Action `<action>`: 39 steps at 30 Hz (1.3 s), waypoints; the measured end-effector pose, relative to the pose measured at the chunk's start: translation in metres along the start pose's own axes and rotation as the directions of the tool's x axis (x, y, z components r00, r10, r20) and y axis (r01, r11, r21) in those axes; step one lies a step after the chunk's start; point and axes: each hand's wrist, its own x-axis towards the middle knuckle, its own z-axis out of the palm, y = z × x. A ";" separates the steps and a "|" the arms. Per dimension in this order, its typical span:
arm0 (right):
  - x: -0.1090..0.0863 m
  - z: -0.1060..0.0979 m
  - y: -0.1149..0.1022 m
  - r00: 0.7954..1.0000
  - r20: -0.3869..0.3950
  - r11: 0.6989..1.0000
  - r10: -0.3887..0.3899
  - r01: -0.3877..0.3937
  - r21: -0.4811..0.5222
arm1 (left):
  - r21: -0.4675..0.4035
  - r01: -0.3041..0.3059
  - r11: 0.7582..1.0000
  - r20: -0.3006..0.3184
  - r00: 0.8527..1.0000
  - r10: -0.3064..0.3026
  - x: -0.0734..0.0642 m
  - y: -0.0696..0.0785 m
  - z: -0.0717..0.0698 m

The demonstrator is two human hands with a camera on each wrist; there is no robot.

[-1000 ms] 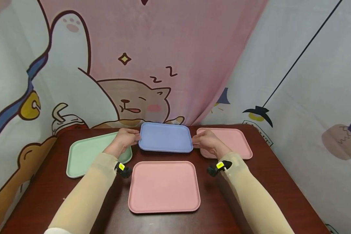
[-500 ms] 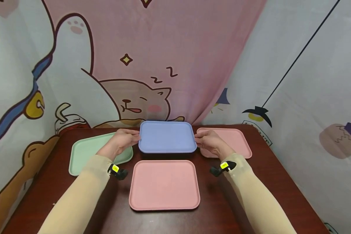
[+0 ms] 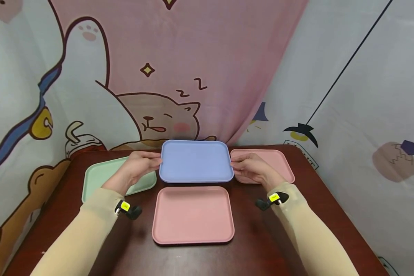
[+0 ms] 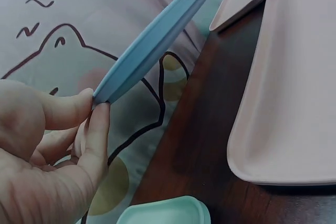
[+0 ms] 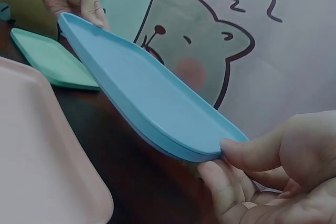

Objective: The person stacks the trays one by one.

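Note:
A blue rectangular tray (image 3: 196, 161) is held above the back of the table, level across the head view. My left hand (image 3: 138, 168) pinches its left end between thumb and fingers. At the opposite end, my right hand (image 3: 254, 168) pinches the rim the same way, thumb on top and fingers beneath in the right wrist view. Directly in front of the blue tray, a larger-looking pink tray (image 3: 193, 216) lies flat on the table. The left wrist view shows the blue tray (image 4: 152, 45) edge-on, apart from the tabletop.
On the left, partly behind my left forearm, lies a green tray (image 3: 101, 174). A second pink tray (image 3: 274, 159) lies at the back right, partly covered by my right hand. The dark wooden table (image 3: 255, 245) meets a printed curtain (image 3: 227, 69) at its back edge.
The blue tray has risen from the table and looks slightly larger, nearer the camera. Both hands keep their pinch and have moved with it, and the forearms have spread outward.

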 end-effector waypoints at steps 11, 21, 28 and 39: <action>-0.033 0.005 -0.010 1.000 0.024 1.000 0.002 -0.002 0.000 | 0.006 -0.049 0.999 0.030 0.998 0.049 -0.031 0.006 0.004; -0.060 0.012 -0.010 0.998 0.029 0.998 -0.057 0.057 -0.013 | -0.021 -0.063 0.998 0.002 0.998 0.063 -0.056 0.004 0.006; -0.072 0.018 -0.001 0.995 0.049 0.996 -0.092 0.092 -0.002 | -0.016 -0.067 0.998 -0.016 0.998 0.066 -0.072 -0.001 0.006; -0.088 0.027 0.013 0.995 0.031 0.995 -0.092 0.093 -0.029 | -0.050 -0.031 0.998 -0.039 0.999 0.029 -0.091 -0.021 0.011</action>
